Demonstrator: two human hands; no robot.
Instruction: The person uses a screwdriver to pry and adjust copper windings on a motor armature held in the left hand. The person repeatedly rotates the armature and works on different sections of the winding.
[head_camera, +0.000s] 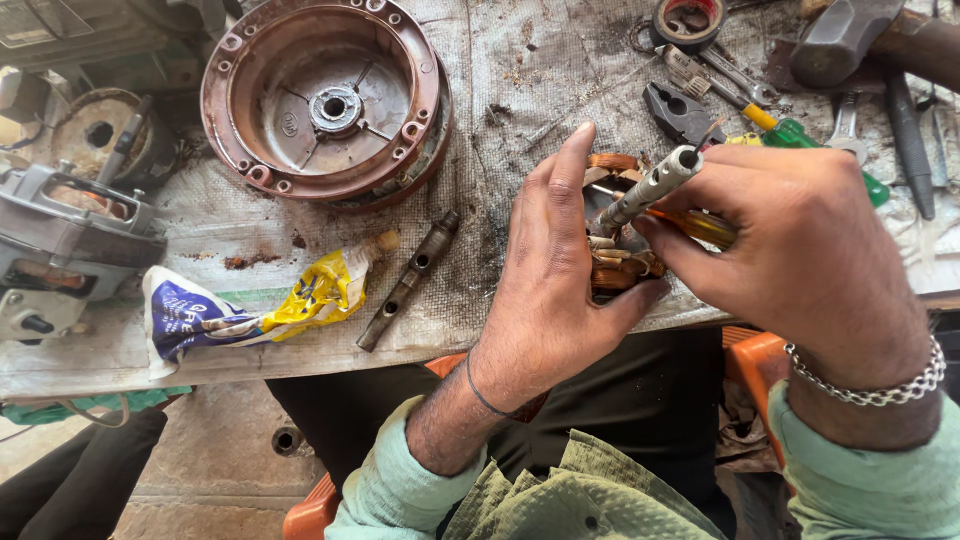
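Note:
My left hand cups a small motor armature with copper windings, held over the bench's front edge. A grey metal shaft sticks up out of it toward the upper right. My right hand grips a tool with a yellow-amber handle, whose tip is against the armature beside the shaft. Most of the armature is hidden behind my left palm and fingers.
A round reddish-brown motor housing lies at the back. A dark metal bar and a crumpled yellow-and-blue wrapper sit at left. Pliers, wrenches, a green-handled screwdriver, tape roll and hammer crowd the right. A grey motor stands far left.

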